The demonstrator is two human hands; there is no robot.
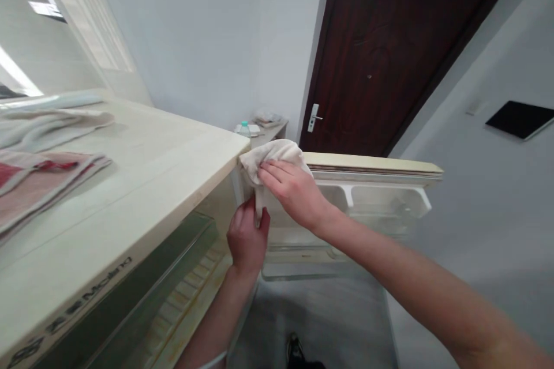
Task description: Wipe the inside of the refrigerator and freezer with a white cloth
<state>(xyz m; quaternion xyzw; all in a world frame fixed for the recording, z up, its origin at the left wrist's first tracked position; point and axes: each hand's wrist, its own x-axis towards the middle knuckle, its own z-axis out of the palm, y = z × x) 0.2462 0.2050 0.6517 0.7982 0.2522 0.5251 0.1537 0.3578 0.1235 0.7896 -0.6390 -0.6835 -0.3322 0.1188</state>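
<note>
Folded towels (41, 176) lie at the left edge of a cream fridge top (142, 184). A dark brown door (389, 63) with a silver handle (313, 117) stands ahead. A small bottle (244, 127) sits on a side shelf (268, 130) beside it. A black panel (519, 119) hangs on the right wall.

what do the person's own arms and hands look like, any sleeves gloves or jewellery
Both hands are bare: no gloves, and no rings or watch that can be seen. The right hand leads into a forearm that is uncovered as far as the picture shows, with no sleeve. The left hand also has a bare forearm, with a thin white band, or perhaps a sleeve edge, showing at the bottom edge of the picture.
</note>
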